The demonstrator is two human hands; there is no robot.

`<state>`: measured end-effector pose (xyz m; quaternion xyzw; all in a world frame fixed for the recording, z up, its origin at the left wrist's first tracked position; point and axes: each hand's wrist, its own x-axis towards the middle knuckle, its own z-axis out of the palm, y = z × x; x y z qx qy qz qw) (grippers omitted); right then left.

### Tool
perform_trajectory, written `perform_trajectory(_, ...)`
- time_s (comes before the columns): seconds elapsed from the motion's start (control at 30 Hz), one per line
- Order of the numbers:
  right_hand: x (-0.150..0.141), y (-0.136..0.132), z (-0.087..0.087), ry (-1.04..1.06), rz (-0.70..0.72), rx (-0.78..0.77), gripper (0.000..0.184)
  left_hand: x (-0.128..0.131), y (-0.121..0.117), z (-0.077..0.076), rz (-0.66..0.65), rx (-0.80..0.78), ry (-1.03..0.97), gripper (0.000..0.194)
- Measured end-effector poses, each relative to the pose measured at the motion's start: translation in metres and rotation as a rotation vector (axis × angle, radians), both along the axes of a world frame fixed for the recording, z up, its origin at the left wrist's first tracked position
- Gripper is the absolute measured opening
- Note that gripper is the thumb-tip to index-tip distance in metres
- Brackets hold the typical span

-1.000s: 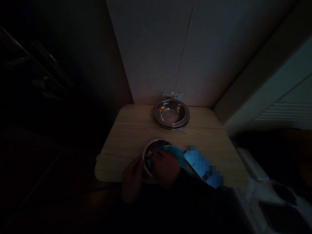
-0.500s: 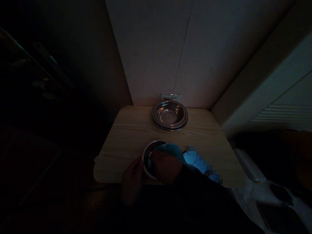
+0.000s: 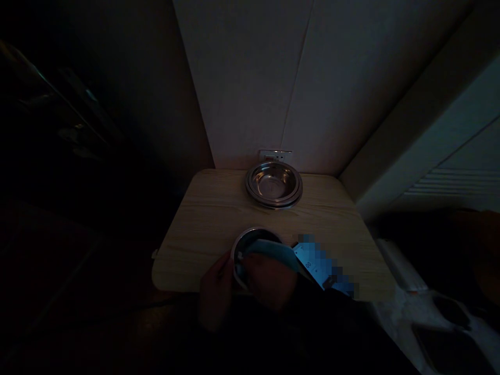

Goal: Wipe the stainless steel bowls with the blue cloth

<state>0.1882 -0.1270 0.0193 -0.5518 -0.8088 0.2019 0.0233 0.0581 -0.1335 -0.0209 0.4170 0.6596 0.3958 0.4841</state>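
Observation:
A round metal bowl (image 3: 255, 230) stands near the front edge of the small wooden table, under both hands. My left hand (image 3: 215, 291) is closed on the bowl's left rim, thumb and fingers pinching it. Inside the bowl, my right hand (image 3: 270, 278) is closed on a blue-green cloth (image 3: 275, 250), pressing it toward the inner left wall. Part of the cloth hangs out over the bowl's right side. A small pale bit of the cloth pokes out by the right fingertips. Darkness hides much of the fingers and the bowl's near side.
Several nested metal bowls (image 3: 274, 185) sit at the table's back, below a wall socket (image 3: 275, 155). A lit phone (image 3: 312, 263) lies right of the working bowl, beside my right forearm. The wooden table (image 3: 203, 219) meets the wall behind. Pale objects stand low at the right.
My right hand and the cloth have shifted slightly down and right, uncovering more of the bowl's far inside. The left hand stays at the rim. The phone's display shows different digits.

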Motion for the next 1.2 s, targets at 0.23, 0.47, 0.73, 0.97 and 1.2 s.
perform_trajectory(0.23,0.005,0.016,-0.009,-0.096,-0.099,0.011,0.038,0.005,-0.001,0.002,0.024,-0.027,-0.013,0.046)
perform_trajectory(0.47,0.007,0.012,-0.008,0.029,0.085,-0.004,0.030,0.000,0.004,0.000,0.047,-0.003,0.011,0.045)
perform_trajectory(0.73,0.020,0.005,-0.002,0.025,0.156,-0.054,0.034,0.001,0.001,-0.002,0.017,0.000,-0.012,0.043)
perform_trajectory(0.97,0.003,0.018,-0.003,-0.098,-0.040,-0.010,0.035,0.000,0.000,-0.003,0.031,-0.007,-0.033,0.046)
perform_trajectory(1.2,-0.008,-0.002,0.026,-0.243,-0.184,-0.216,0.029,0.006,-0.003,0.002,-0.019,-0.006,0.019,0.044)
